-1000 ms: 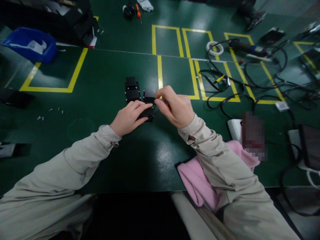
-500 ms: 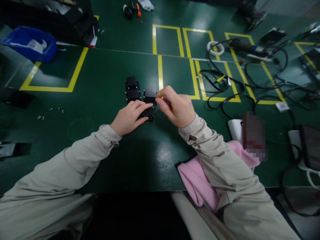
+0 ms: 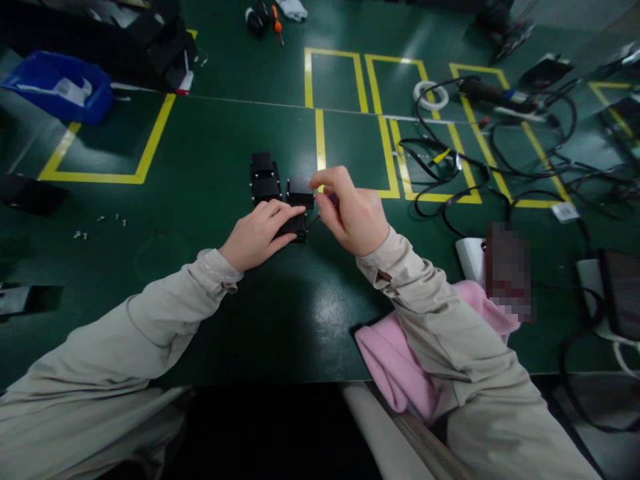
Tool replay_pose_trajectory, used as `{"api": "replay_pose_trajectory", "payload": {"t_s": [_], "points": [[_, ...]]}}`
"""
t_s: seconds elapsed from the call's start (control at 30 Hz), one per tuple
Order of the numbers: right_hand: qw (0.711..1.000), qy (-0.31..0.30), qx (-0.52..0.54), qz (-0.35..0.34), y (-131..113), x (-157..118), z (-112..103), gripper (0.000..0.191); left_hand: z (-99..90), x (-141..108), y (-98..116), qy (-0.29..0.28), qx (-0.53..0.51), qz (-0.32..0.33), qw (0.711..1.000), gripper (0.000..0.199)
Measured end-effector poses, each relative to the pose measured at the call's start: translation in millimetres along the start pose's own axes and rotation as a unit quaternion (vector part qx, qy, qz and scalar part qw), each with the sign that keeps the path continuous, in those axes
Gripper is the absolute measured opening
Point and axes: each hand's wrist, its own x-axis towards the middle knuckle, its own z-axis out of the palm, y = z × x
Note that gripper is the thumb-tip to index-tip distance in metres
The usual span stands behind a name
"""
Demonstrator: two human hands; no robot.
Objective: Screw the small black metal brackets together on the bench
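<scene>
My left hand (image 3: 260,233) lies over a black block (image 3: 301,228) with small screws on its end. Its fingers and thumb grip the block against the green table. From my right hand (image 3: 353,213) a thin dark rod (image 3: 314,221), looking like a hex key, slants down to the right end of that block. The index finger is raised apart from the thumb, and most of the rod is hidden in the hand. Just behind sit a second black block (image 3: 301,189) and a stepped black piece (image 3: 265,179), both with small screws.
Several loose screws (image 3: 103,219) lie to the left. A blue bin (image 3: 60,90) stands at the far left. Black cables (image 3: 500,170) and a white ring (image 3: 431,96) spread over the right side. A pink cloth (image 3: 395,363) lies under my right forearm.
My right index finger has lifted and spread a little from the thumb, and the hand has turned slightly. My left hand and the black blocks stay in place.
</scene>
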Motion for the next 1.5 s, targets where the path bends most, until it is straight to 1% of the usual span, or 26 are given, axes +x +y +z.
{"api": "replay_pose_trajectory", "payload": {"t_s": [0.2, 0.33, 0.4, 0.57, 0.67, 0.77, 0.9, 1.1, 1.3, 1.5], "points": [[1.0, -0.012, -0.005, -0.011, 0.6, 0.0, -0.9, 0.056, 0.2, -0.4, -0.1, 0.003, 0.007, 0.004, 1.0, 0.044], [1.0, 0.001, -0.001, -0.005, -0.3, 0.2, -0.8, 0.05, 0.4, -0.3, -0.5, 0.005, 0.009, 0.007, 1.0, 0.045], [1.0, 0.002, 0.005, -0.004, -0.5, 0.3, -0.8, 0.05, 0.2, -0.2, -0.3, 0.006, 0.011, 0.009, 1.0, 0.044], [1.0, -0.027, -0.002, 0.002, -0.1, 0.7, -1.2, 0.058, -0.5, -0.3, 0.5, 0.006, 0.015, 0.008, 1.0, 0.044], [1.0, -0.011, -0.001, 0.005, -0.2, 0.6, -0.8, 0.054, -0.1, -0.2, -0.1, 0.005, 0.009, 0.008, 1.0, 0.044], [1.0, 0.009, 0.005, -0.009, 0.1, 0.2, -0.3, 0.053, 0.5, -0.1, -0.5, 0.005, 0.007, 0.007, 1.0, 0.045], [1.0, 0.005, -0.004, -0.022, 1.1, -0.1, -0.3, 0.056, 0.7, -0.1, -0.2, 0.004, 0.012, 0.005, 1.0, 0.045], [1.0, 0.019, 0.015, -0.008, 0.5, -0.7, 0.9, 0.05, 0.5, 0.2, -0.7, 0.003, 0.008, 0.007, 1.0, 0.045], [1.0, 0.001, 0.011, -0.013, 2.0, -0.6, 2.5, 0.058, 0.0, -0.1, 0.0, 0.006, 0.012, 0.007, 1.0, 0.044], [0.999, 0.038, 0.016, -0.014, 1.3, -0.6, 3.2, 0.051, 0.3, -0.2, -1.1, 0.001, 0.008, 0.004, 1.0, 0.045]]}}
